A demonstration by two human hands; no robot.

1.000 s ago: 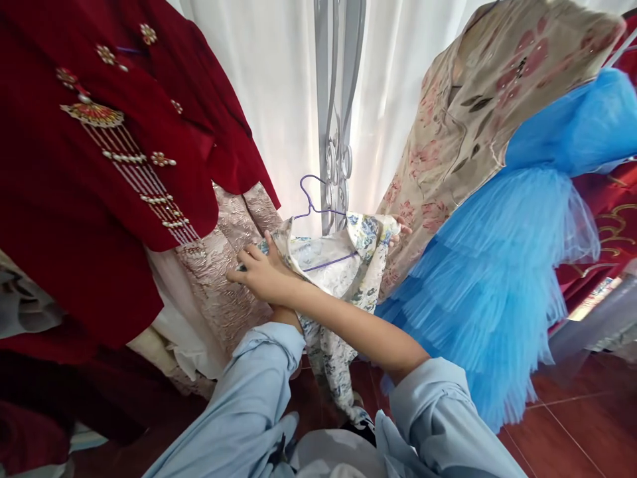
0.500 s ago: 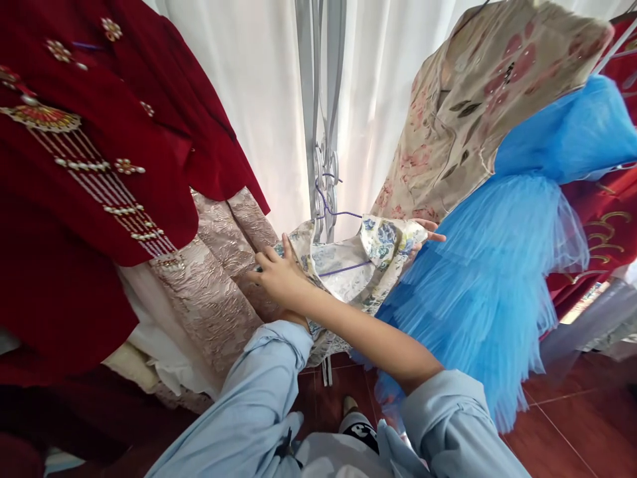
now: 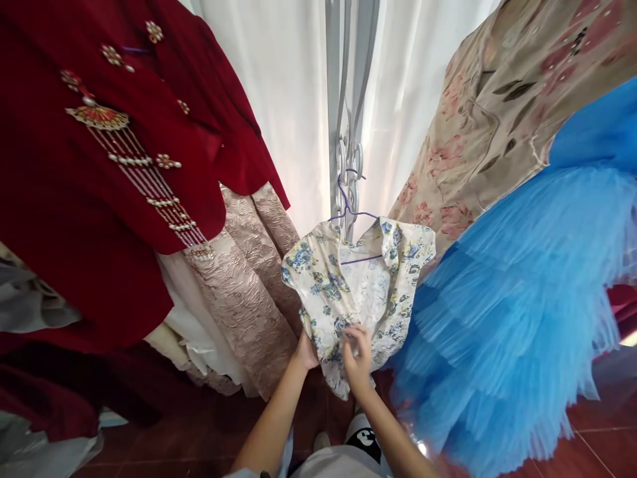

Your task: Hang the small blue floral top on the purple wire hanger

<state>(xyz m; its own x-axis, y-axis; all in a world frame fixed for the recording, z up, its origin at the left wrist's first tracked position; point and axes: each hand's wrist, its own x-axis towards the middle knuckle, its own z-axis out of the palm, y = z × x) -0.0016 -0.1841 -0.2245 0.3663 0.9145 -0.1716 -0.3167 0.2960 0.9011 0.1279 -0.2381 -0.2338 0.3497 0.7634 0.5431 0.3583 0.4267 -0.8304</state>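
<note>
A small cream dress with blue flowers [image 3: 358, 285] hangs on a purple wire hanger [image 3: 354, 212], hooked onto a grey scrolled metal stand [image 3: 348, 99]. My left hand [image 3: 306, 348] touches the dress's lower left edge from behind. My right hand [image 3: 357, 355] pinches the fabric at the lower front. Both forearms reach up from the bottom of the view.
A dark red beaded garment [image 3: 99, 166] and a pink brocade skirt [image 3: 249, 285] hang at the left. A beige floral dress [image 3: 497, 113] and a blue tulle dress [image 3: 512, 299] hang at the right. White curtain [image 3: 279, 86] behind. Red tiled floor [image 3: 199, 431] below.
The small dress, held spread at its shoulders before, now hangs from the stand by its hanger. Both hands have dropped from the shoulders to the lower part of the dress.
</note>
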